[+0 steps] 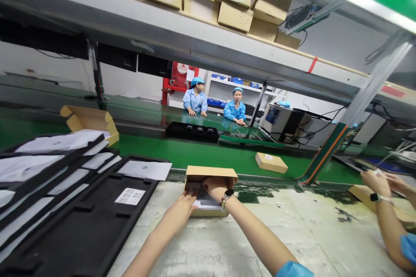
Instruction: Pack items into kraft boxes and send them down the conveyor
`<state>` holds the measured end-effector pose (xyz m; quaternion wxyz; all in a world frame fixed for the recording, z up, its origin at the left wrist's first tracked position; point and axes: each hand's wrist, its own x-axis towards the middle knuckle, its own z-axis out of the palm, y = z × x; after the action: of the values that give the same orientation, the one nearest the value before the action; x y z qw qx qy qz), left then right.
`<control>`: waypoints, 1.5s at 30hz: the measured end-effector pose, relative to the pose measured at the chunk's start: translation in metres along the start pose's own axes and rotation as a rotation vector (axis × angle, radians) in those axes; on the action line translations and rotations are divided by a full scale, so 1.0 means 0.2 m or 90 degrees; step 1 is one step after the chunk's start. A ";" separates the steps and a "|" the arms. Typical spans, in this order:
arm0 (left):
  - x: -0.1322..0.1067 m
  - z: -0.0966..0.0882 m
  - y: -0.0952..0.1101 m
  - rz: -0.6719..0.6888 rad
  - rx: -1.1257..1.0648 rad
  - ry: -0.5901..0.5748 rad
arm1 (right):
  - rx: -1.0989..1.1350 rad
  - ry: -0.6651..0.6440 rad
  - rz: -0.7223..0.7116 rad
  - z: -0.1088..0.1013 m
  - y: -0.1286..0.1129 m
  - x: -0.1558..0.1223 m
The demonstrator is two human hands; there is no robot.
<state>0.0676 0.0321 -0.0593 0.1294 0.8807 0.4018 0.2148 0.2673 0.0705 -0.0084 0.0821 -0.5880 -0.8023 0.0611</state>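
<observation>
An open brown cardboard box (211,173) lies on the worn work surface at the edge of the green conveyor belt. A white sheet or packet (205,202) shows inside it. My left hand (182,208) rests with its fingers stretched out on the box's near left side. My right hand (215,187), with a watch on the wrist, reaches into the box, fingers curled down over the contents. Whether it grips anything is hidden.
Black foam trays (81,225) holding white packets fill the left. Another open box (89,120) and a shut box (271,162) lie on the belt. A co-worker's hands (378,181) work at the right. Two people in blue stand beyond the conveyor.
</observation>
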 end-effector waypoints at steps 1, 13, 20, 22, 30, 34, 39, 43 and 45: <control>-0.01 -0.02 0.01 -0.002 0.004 -0.003 | -0.004 0.014 0.001 -0.01 -0.02 -0.03; 0.05 -0.02 0.09 -0.116 0.125 0.016 | 0.083 0.302 -0.074 0.13 0.18 -0.60; 0.04 0.03 -0.01 -0.116 0.119 0.114 | 0.115 0.264 -0.121 0.06 0.23 -0.50; 0.05 0.02 -0.03 -0.046 0.161 0.115 | 0.106 0.266 -0.130 0.03 0.22 -0.48; 0.07 0.00 -0.06 0.012 0.144 0.176 | 0.223 0.313 -0.096 0.11 0.29 -0.42; 0.03 0.00 -0.05 0.026 0.107 0.143 | 0.240 0.300 -0.082 0.15 0.29 -0.45; -0.02 0.00 -0.07 -0.023 0.009 0.258 | 0.220 0.361 -0.120 0.15 0.29 -0.49; 0.07 -0.16 -0.10 -0.227 -0.067 0.447 | 0.266 0.585 0.045 0.05 0.38 -0.44; 0.16 -0.27 -0.09 -0.242 -0.128 0.335 | 0.307 0.536 0.095 -0.05 0.42 -0.35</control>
<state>0.0491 0.0710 -0.0098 0.1454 0.6871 0.5555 0.4451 0.3688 0.0285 -0.0187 0.5287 -0.5819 -0.6180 0.0074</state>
